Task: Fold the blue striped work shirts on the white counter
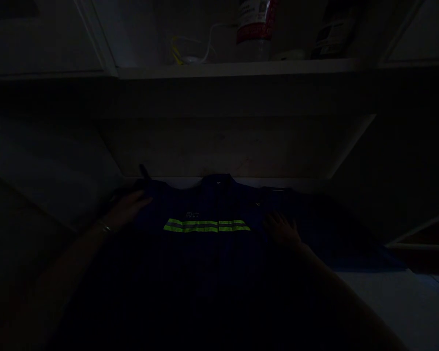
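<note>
A dark blue work jacket lies spread out with its collar away from me. Across its chest run yellow-green reflective stripes, and small pale lettering shows above them. My left hand rests on the jacket's left side near the shoulder, fingers stretched out. On the right side of the chest my right hand lies flat with its fingers apart. One sleeve stretches off to the right. The lower part of the jacket is lost in darkness.
Above the jacket runs a white shelf carrying a bottle with a red and white label, a pale cable and a dark labelled container. Pale panels stand at the back and left. A white surface shows at lower right.
</note>
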The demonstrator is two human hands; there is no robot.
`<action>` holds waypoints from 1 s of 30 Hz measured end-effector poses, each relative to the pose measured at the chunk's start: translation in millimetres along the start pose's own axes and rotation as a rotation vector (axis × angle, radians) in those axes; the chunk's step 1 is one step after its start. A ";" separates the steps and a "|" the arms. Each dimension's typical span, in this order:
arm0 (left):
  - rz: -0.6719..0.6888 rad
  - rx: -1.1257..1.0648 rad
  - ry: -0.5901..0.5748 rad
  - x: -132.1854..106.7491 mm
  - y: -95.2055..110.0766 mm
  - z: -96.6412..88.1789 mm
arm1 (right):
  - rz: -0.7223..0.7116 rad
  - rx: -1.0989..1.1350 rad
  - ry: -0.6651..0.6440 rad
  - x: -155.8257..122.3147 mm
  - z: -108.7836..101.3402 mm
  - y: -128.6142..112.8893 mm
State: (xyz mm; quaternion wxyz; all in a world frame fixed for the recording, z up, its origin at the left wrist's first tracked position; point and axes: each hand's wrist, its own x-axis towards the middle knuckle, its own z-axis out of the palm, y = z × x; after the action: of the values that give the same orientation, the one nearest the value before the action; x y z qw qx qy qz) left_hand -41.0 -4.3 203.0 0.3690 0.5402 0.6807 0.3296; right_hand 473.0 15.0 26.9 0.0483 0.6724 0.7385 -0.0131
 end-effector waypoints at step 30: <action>0.235 0.529 0.202 -158.4 -148.8 80.3 | 0.419 0.724 0.387 -150.2 -18.3 6.9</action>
State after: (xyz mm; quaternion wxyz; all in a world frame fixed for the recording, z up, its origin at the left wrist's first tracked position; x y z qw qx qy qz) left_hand -22.5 -185.0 59.1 0.1053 0.6570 0.7090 0.2335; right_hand 492.5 -131.7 58.8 -0.3271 0.7709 0.5297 -0.1344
